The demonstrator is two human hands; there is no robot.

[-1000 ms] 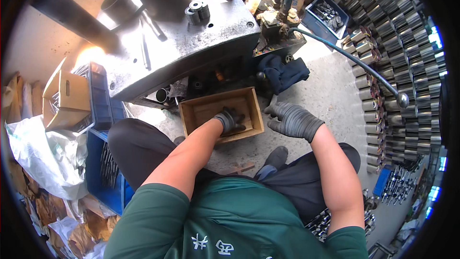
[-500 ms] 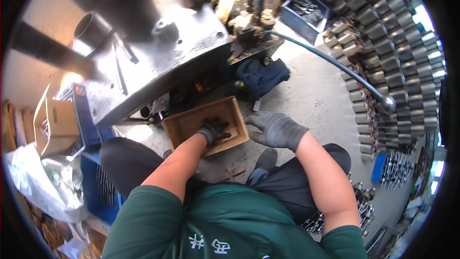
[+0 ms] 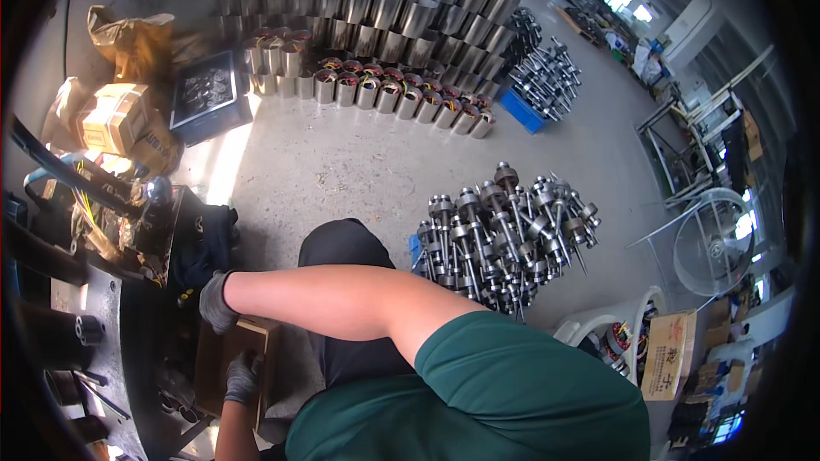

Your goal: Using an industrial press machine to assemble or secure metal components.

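A brown open-topped box (image 3: 270, 358) stands low on the left, between my legs and the machine. Inside it is my left hand (image 3: 243, 378), in a grey work glove, with fingers stretched forward and apart; nothing shows in them. My right arm reaches across to the left. Its gloved hand (image 3: 219, 302) is at the far rim of the box, with its fingers mostly hidden, so I cannot tell whether it grips anything. The floor of the box is shadowed and partly covered by my left hand.
A metal machine table (image 3: 111, 324) borders the box on the left. Rotor shafts (image 3: 508, 235) are heaped right of my knee. Steel cylinders (image 3: 359, 17) stand in stacked rows at the back, near a blue bin (image 3: 205, 90). A caged fan (image 3: 714, 242) stands far right.
My view has swung to the right, so the box now appears at the lower left. My right hand has moved from beside the box to its far rim. My left hand stays inside.
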